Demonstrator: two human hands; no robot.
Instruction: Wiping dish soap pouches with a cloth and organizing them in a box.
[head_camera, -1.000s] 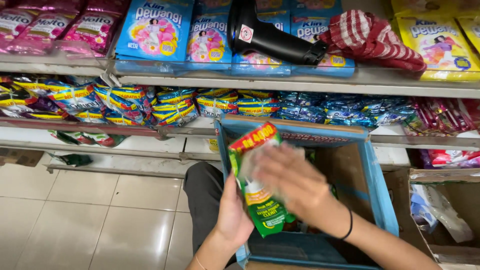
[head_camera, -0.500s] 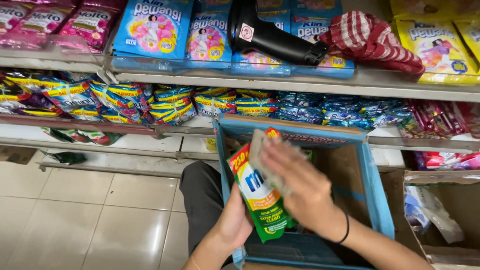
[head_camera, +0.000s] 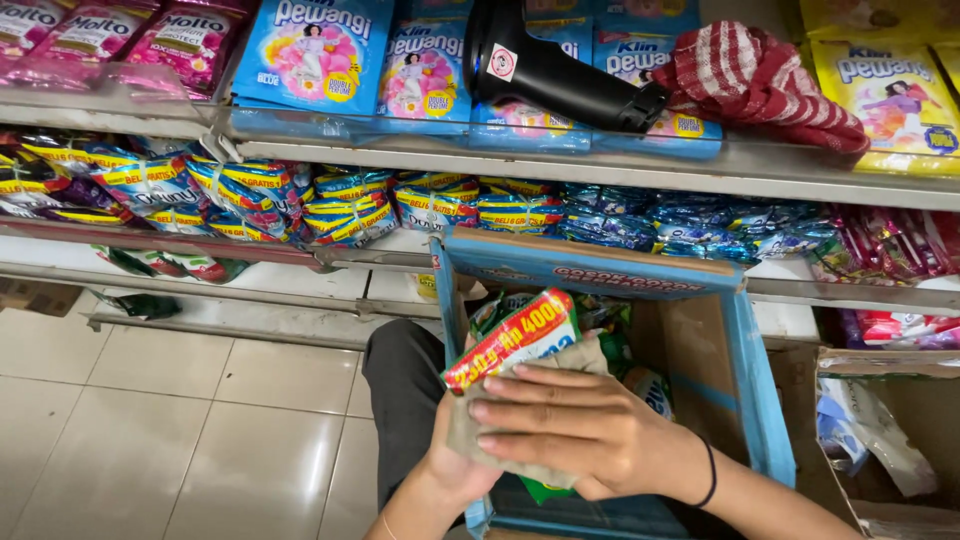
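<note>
Low in the frame, just right of centre, the person's left hand holds a green sachet with a red-and-yellow top band upright from below, its grip closed around the pack's lower part. The right hand lies flat across the front of the pack, fingers spread and pressing a drab grey-brown cloth against it; that grip is not clenched, the cloth being pinned under the palm and fingers rather than pinched. The sachet sits directly above an open blue cardboard box at lower centre-right, in which more green packs show.

Judging by this, the step in hand is wiping the pack's face. The next move would seem to call for a steady hold from below while the cloth draws across the printed face, with care not to crease it.

Along the top of the frame, shelves carry blue and yellow pouches; a black handheld device and a red-striped cloth lie at upper right.
</note>
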